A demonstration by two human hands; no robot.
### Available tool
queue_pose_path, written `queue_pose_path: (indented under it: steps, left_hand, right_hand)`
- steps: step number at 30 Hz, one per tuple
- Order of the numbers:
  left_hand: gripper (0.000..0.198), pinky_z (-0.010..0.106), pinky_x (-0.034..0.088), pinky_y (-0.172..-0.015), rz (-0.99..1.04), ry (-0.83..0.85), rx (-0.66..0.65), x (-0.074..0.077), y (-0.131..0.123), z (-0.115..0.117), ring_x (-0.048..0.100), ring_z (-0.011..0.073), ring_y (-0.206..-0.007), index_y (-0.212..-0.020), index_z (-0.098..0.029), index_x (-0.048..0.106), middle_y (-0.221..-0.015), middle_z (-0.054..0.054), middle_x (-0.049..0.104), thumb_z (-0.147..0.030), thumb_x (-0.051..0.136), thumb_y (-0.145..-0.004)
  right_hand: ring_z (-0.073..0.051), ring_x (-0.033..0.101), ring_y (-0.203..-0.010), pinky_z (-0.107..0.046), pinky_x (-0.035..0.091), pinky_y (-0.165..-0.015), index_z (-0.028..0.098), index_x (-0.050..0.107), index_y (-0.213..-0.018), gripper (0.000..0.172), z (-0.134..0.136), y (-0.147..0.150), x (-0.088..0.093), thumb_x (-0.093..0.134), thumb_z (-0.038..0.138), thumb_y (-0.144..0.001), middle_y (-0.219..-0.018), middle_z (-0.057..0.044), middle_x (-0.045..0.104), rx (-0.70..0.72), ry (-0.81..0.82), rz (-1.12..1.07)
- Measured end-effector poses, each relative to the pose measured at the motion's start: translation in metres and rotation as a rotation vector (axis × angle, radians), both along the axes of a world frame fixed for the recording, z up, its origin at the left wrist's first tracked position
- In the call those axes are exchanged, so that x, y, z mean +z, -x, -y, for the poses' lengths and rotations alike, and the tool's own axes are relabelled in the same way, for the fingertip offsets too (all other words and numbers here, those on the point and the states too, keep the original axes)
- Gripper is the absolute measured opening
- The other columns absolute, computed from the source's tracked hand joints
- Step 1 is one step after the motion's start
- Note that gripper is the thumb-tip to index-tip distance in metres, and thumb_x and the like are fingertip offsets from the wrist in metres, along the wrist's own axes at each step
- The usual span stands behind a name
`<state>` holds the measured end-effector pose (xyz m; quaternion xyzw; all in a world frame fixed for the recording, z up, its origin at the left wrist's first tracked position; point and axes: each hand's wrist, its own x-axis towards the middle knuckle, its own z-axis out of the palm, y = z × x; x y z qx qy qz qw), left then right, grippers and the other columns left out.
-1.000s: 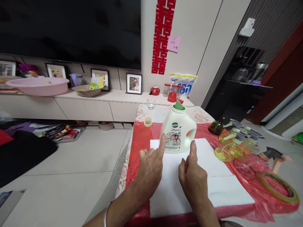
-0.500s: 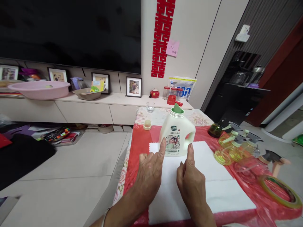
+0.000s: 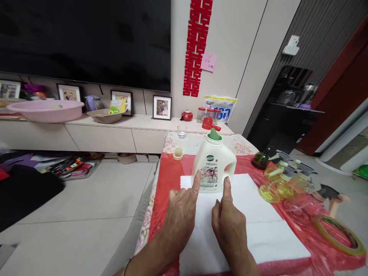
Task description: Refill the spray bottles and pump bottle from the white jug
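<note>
A white detergent jug (image 3: 209, 168) with a green spout in its uncapped neck stands upright on a white cloth (image 3: 258, 237). Its handle is on the right, and its label faces me. In front of it is my left hand (image 3: 182, 214), holding nothing, with the index finger stretched toward the label and the other fingers curled. My right hand (image 3: 230, 220) is also empty; its index finger points up near the lower right of the jug, with the remaining fingers folded in. Whether either fingertip touches the jug I cannot tell. A cream cap (image 3: 178, 154) lies left of the jug.
Several spray bottles (image 3: 283, 178) stand at the table's right, with a roll of tape (image 3: 339, 234) nearer me. A small glass (image 3: 181, 132) is at the far edge. Red plastic sheeting (image 3: 169, 174) covers the table. Behind runs a low cabinet (image 3: 103, 136) holding frames and basins.
Both hands keep their pointing shape. The right index finger has shifted slightly left, closer to the jug's label. The view has tilted a little; the jug stays in place.
</note>
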<state>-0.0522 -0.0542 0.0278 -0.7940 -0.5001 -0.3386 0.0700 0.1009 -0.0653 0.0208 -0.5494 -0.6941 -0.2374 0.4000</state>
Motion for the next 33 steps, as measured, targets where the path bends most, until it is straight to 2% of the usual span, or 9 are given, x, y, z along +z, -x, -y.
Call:
queue_pose_path:
  steps: [4, 13, 16, 19, 22, 25, 29, 31, 33]
  left_hand:
    - [0.074, 0.033, 0.033, -0.066, -0.015, -0.017, 0.013, -0.002, 0.000, 0.000, 0.056, 0.0176, -0.066, -0.159, -0.018, -0.005, -0.072, -0.003, 0.059, -0.004, 0.031, -0.096]
    - [0.073, 0.034, 0.034, -0.068, -0.059, -0.018, 0.008, -0.009, 0.004, -0.001, 0.059, 0.0189, -0.067, -0.159, -0.017, -0.003, -0.071, -0.003, 0.060, -0.008, 0.036, -0.098]
    - [0.073, 0.034, 0.032, -0.068, -0.077, -0.002, -0.012, -0.012, 0.002, 0.000, 0.059, 0.0195, -0.067, -0.159, -0.018, -0.004, -0.071, -0.004, 0.061, -0.006, 0.035, -0.098]
    - [0.073, 0.035, 0.032, -0.070, -0.082, 0.056, -0.045, -0.016, 0.001, 0.001, 0.060, 0.0201, -0.068, -0.159, -0.019, 0.002, -0.072, -0.004, 0.062, -0.007, 0.037, -0.096]
    - [0.072, 0.036, 0.033, -0.072, -0.091, 0.119, -0.148, -0.021, 0.002, 0.003, 0.063, 0.0198, -0.072, -0.158, -0.021, 0.015, -0.078, -0.002, 0.066, -0.007, 0.042, -0.093]
    - [0.064, 0.036, 0.035, -0.073, -0.088, 0.124, -0.268, -0.029, 0.004, 0.006, 0.065, 0.0199, -0.079, -0.152, -0.021, 0.033, -0.087, 0.001, 0.071, -0.008, 0.045, -0.090]
    - [0.049, 0.037, 0.037, -0.074, -0.108, 0.105, -0.360, -0.040, 0.005, 0.012, 0.064, 0.0199, -0.078, -0.138, -0.021, 0.053, -0.088, 0.003, 0.071, -0.010, 0.046, -0.091]
    - [0.048, 0.037, 0.039, -0.075, -0.110, 0.112, -0.367, -0.043, 0.006, 0.015, 0.064, 0.0200, -0.078, -0.137, -0.022, 0.053, -0.088, 0.003, 0.070, -0.009, 0.045, -0.091]
    - [0.050, 0.037, 0.041, -0.076, -0.104, 0.116, -0.398, -0.044, 0.010, 0.014, 0.065, 0.0195, -0.078, -0.139, -0.022, 0.052, -0.089, 0.003, 0.070, -0.008, 0.046, -0.091]
  right_hand:
    - [-0.014, 0.047, -0.042, -0.025, 0.044, -0.043, 0.012, 0.013, -0.162, 0.074, 0.000, 0.001, -0.001, 0.039, 0.007, -0.093, -0.061, 0.003, 0.056, -0.008, 0.001, 0.005]
    - [-0.017, 0.056, -0.055, -0.030, 0.050, -0.049, 0.016, -0.001, -0.163, 0.085, 0.002, 0.008, -0.002, 0.033, 0.001, -0.086, -0.072, 0.001, 0.060, 0.109, 0.051, -0.035]
    - [-0.017, 0.057, -0.058, -0.030, 0.051, -0.053, 0.017, 0.002, -0.163, 0.083, 0.005, 0.008, -0.004, 0.034, 0.002, -0.087, -0.078, -0.001, 0.063, 0.134, 0.114, -0.080]
    - [-0.016, 0.063, -0.069, -0.028, 0.054, -0.060, 0.016, 0.017, -0.160, 0.072, 0.011, -0.001, -0.006, 0.035, 0.007, -0.091, -0.094, -0.005, 0.068, 0.123, 0.147, -0.130]
    - [-0.014, 0.064, -0.076, -0.026, 0.055, -0.067, 0.014, 0.044, -0.147, 0.050, 0.017, -0.028, -0.009, 0.043, 0.019, -0.097, -0.093, -0.005, 0.066, 0.057, 0.147, -0.236]
    - [-0.014, 0.062, -0.076, -0.027, 0.055, -0.069, 0.014, 0.060, -0.129, 0.037, 0.020, -0.076, -0.010, 0.049, 0.034, -0.099, -0.088, -0.005, 0.063, -0.091, 0.130, -0.397]
    - [-0.023, 0.063, -0.101, -0.040, 0.056, -0.087, 0.013, 0.058, -0.132, 0.050, 0.000, -0.146, -0.014, 0.056, 0.047, -0.095, -0.118, -0.014, 0.062, -0.341, 0.120, -0.593]
    - [-0.025, 0.059, -0.112, -0.046, 0.052, -0.097, 0.014, 0.053, -0.137, 0.057, -0.020, -0.171, -0.018, 0.065, 0.046, -0.092, -0.127, -0.015, 0.058, -0.445, 0.141, -0.660]
    - [-0.025, 0.056, -0.119, -0.048, 0.049, -0.101, 0.016, 0.053, -0.137, 0.051, -0.042, -0.186, -0.025, 0.062, 0.043, -0.096, -0.133, -0.012, 0.054, -0.534, 0.147, -0.712]
